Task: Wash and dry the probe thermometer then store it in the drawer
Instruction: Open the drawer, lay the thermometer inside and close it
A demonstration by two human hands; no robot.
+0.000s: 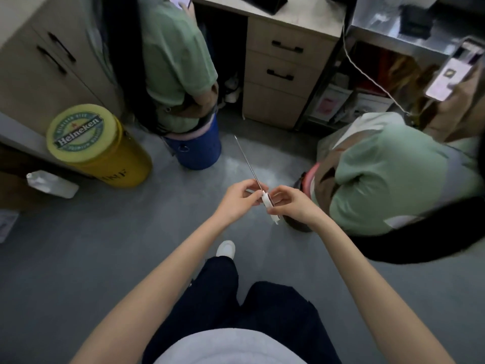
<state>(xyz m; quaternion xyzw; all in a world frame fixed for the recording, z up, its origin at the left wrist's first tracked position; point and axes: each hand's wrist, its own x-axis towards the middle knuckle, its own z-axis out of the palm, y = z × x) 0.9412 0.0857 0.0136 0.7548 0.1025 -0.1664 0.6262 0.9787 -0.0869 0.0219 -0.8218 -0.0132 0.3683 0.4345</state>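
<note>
The probe thermometer has a white body and a long thin metal probe that points up and away over the grey floor. Both hands hold it at chest height in the middle of the view. My left hand pinches the base of the probe where it meets the body. My right hand grips the white body from the right. A wooden drawer unit with black handles stands at the back, its drawers closed.
Two people in green shirts are close by: one sits on a blue bucket at the back, one crouches at the right holding a phone. A yellow Heineken drum stands at left beside cabinets. A steel shelf unit is at back right.
</note>
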